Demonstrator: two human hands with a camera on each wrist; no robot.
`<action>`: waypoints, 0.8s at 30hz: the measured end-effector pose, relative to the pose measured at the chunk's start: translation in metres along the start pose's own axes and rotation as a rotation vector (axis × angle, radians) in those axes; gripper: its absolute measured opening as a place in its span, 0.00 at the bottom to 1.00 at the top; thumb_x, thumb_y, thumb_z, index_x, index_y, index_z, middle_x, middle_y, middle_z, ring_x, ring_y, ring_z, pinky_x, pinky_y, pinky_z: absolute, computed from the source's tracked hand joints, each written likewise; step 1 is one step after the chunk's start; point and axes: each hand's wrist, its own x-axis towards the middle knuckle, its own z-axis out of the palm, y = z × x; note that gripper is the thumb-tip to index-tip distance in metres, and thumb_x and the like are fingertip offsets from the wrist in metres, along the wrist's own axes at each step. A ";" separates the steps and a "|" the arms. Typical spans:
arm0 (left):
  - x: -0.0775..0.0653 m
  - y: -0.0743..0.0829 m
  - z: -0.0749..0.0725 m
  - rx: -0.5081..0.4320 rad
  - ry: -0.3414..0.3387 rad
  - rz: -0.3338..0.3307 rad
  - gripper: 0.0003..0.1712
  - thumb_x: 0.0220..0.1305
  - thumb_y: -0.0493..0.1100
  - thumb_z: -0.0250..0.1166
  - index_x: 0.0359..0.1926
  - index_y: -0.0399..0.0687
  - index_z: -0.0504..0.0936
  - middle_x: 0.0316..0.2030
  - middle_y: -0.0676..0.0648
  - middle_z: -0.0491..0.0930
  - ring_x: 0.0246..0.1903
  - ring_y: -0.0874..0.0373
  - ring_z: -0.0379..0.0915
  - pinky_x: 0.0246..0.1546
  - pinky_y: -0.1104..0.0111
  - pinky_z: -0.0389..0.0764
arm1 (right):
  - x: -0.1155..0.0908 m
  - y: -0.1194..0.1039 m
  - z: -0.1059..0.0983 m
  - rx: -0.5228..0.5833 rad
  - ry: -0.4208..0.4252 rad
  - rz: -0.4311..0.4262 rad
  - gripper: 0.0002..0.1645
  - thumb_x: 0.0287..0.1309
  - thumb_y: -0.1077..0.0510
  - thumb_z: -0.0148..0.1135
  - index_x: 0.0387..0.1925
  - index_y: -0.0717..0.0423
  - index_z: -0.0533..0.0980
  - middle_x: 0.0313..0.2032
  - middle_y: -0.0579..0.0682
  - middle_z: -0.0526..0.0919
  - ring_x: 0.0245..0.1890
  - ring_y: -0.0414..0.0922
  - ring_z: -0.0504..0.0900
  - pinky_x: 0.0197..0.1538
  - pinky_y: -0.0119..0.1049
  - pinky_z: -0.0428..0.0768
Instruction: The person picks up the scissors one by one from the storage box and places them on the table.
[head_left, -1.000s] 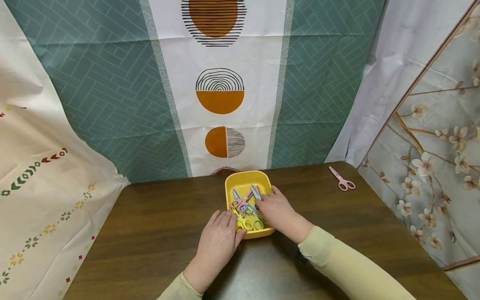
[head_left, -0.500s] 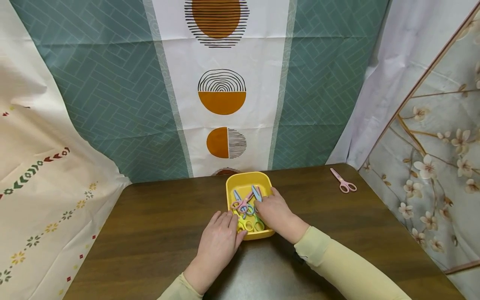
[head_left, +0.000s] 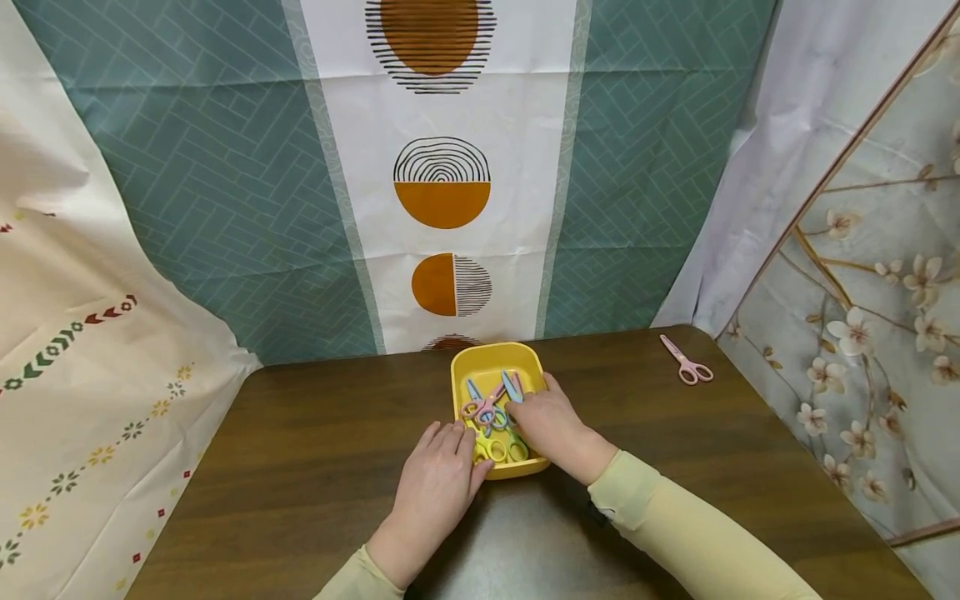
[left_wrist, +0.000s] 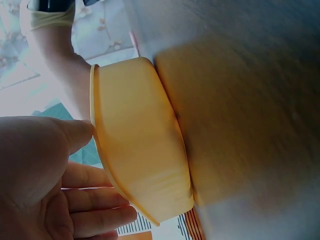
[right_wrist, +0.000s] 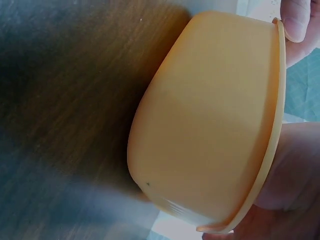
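Observation:
A yellow plastic bin (head_left: 497, 354) holds several small children's scissors. In it are pink scissors (head_left: 480, 407), yellow-handled scissors (head_left: 491, 447) and green-handled scissors (head_left: 517, 450). Blue-bladed scissors (head_left: 512, 385) point away, their handles hidden beneath my right hand (head_left: 553, 425). That hand reaches over the bin's right rim, fingers bent down inside; whether they grip the scissors is hidden. My left hand (head_left: 438, 475) lies at the bin's near left corner, fingers nearly straight. In the left wrist view, its thumb (left_wrist: 80, 135) touches the rim and the fingers extend beside it.
A separate pair of pink scissors (head_left: 686, 362) lies at the table's far right corner. The dark wooden table (head_left: 337, 433) runs back to a patterned teal and white curtain (head_left: 247, 208). Fabric also hangs on both sides.
The head view shifts slightly. My right hand moves only a little at the bin's right side; the left hand, the bin and the scissors stay in place.

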 end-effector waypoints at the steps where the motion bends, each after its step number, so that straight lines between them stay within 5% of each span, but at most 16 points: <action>1: 0.000 0.000 0.000 -0.003 0.003 0.002 0.31 0.73 0.59 0.75 0.57 0.35 0.86 0.53 0.37 0.89 0.56 0.44 0.88 0.69 0.48 0.79 | 0.000 0.000 0.000 0.009 -0.007 0.001 0.14 0.71 0.46 0.77 0.51 0.47 0.89 0.36 0.52 0.91 0.41 0.51 0.90 0.77 0.64 0.68; 24: -0.001 -0.001 0.001 0.006 0.025 0.017 0.30 0.73 0.59 0.75 0.57 0.35 0.86 0.52 0.37 0.89 0.55 0.44 0.88 0.68 0.49 0.80 | 0.002 0.001 -0.001 0.134 -0.029 0.050 0.16 0.64 0.47 0.81 0.52 0.41 0.91 0.40 0.49 0.91 0.47 0.50 0.88 0.76 0.67 0.66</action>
